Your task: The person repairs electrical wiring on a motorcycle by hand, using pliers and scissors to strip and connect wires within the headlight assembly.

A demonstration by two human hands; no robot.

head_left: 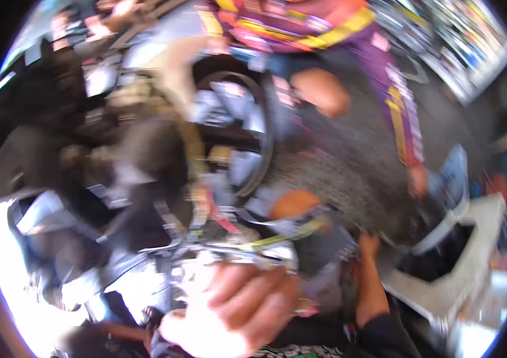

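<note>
The whole picture is smeared by motion. Large and close at the bottom centre is my left hand [238, 313], its fingers curled in; what it holds, if anything, I cannot make out. Just beyond it lie blurred metal parts [196, 271] and a yellow-green strip [289, 237]. My right hand [369, 243] reaches forward at the right, beside a dark, blurred part; its fingers are too smeared to read. A black-rimmed wheel [268, 137] with spokes stands ahead, left of centre. Between the wheel and my hands is a round orange-brown shape [295, 204].
Across from me is a person in a purple, orange and yellow top [307, 27], one arm reaching down on the right. A pale frame-like piece [474, 256] lies at the right. Dark bulky shapes [146, 149] fill the left. A shelf-like rack [468, 45] stands far right.
</note>
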